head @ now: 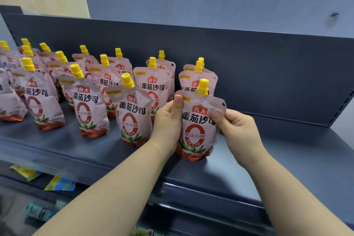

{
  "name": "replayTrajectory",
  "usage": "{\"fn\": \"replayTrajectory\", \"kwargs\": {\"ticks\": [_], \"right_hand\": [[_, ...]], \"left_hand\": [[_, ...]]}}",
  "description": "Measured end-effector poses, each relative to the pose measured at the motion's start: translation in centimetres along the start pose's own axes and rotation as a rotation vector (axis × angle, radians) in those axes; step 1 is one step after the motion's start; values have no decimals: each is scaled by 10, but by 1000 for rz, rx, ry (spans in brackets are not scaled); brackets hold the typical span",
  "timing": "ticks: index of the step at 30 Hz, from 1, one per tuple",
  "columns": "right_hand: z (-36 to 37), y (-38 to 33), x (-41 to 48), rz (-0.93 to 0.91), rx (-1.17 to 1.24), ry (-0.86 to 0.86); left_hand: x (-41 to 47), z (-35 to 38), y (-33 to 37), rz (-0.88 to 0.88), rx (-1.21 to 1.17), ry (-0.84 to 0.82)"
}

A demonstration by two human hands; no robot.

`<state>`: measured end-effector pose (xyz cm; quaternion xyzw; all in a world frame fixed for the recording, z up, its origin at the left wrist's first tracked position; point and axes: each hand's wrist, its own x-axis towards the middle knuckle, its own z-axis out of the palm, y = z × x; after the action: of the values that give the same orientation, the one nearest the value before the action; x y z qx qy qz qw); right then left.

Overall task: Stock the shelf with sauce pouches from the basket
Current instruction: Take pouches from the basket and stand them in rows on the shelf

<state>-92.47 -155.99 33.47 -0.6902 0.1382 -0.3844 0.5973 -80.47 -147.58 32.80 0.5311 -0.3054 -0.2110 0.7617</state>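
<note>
A pink sauce pouch (197, 126) with a yellow cap stands upright near the front of the dark shelf (287, 159). My left hand (168, 120) grips its left edge, thumb on the front near the top. My right hand (235, 126) pinches its right edge. Two more pouches (197, 78) stand in a line right behind it. Several rows of the same pouches (88, 107) fill the shelf to the left. The basket is out of view.
The shelf's dark back panel (249, 67) rises behind the pouches. To the right of the held pouch the shelf surface is bare. On a lower shelf at the bottom left lie blurred yellow and blue packets (59, 183).
</note>
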Motion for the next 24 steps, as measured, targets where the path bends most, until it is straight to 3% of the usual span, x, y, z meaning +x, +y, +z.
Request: {"fn": "replayTrajectory", "kwargs": {"ticks": [12,24], "right_hand": [[-7,-2,-5,113,6,-39],[-13,-10,-19,73,-228,-29]], "left_hand": [[1,3,2,-38,6,2],[-28,-20,0,-68,380,-11]]}}
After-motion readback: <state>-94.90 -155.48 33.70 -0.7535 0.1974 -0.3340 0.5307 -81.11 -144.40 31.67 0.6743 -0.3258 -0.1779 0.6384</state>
